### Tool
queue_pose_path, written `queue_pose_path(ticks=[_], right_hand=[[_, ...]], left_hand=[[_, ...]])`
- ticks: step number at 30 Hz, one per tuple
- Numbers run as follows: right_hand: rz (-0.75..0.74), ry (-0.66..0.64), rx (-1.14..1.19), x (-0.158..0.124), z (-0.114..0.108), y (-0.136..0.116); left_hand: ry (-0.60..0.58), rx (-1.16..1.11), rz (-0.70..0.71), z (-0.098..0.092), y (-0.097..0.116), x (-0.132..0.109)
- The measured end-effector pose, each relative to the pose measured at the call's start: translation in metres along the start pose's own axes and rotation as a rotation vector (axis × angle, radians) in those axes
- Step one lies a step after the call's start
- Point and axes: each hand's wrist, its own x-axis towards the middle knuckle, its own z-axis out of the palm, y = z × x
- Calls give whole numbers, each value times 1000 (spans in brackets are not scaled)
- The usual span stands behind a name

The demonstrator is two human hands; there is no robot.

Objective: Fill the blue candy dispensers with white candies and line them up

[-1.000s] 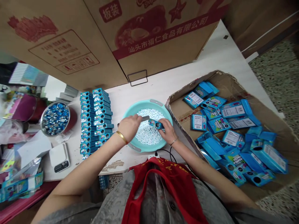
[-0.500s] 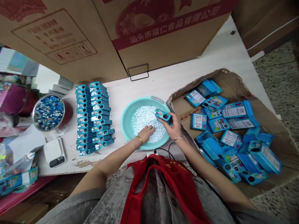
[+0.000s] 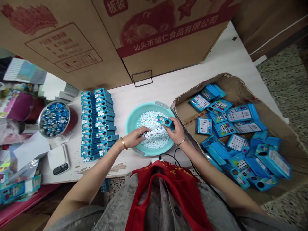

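The right hand is clamped on the blue box, judged light, crushable, best gripped by its edges.

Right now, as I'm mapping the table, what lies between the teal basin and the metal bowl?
Two rows of small blue boxes fill most of the stretch from teal basin to metal bowl, in the head view.

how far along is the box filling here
Done: two rows of filled-looking boxes lie left of the basin. In hand: the right hand holds one blue box over the basin while the left hand reaches into the white tablets. Left: many loose boxes lie in the cardboard tray, seemingly unfilled.
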Motion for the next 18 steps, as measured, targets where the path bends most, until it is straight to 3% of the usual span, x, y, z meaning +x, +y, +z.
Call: queue_pose_path(ticks=[3, 5, 9, 12, 15, 18], right_hand=[[-89, -72, -34, -3, 5, -3], [-128, -110, -52, -6, 8, -3], [-176, -139, -93, -11, 15, -3], [-181, -131, -95, -12, 18, -2], [-175, -112, -76, -12, 17, 0], [-155, -89, -66, -9, 13, 2]], left_hand=[[-9, 230, -17, -27, 27, 7], [-71, 429, -93, -33, 48, 17], [-163, 778, -287, -23, 98, 35], [-143, 913, -292, -13, 129, 38], [-134, 923, -284, -18, 131, 34], [-29, 866, -315, -30, 92, 32]])
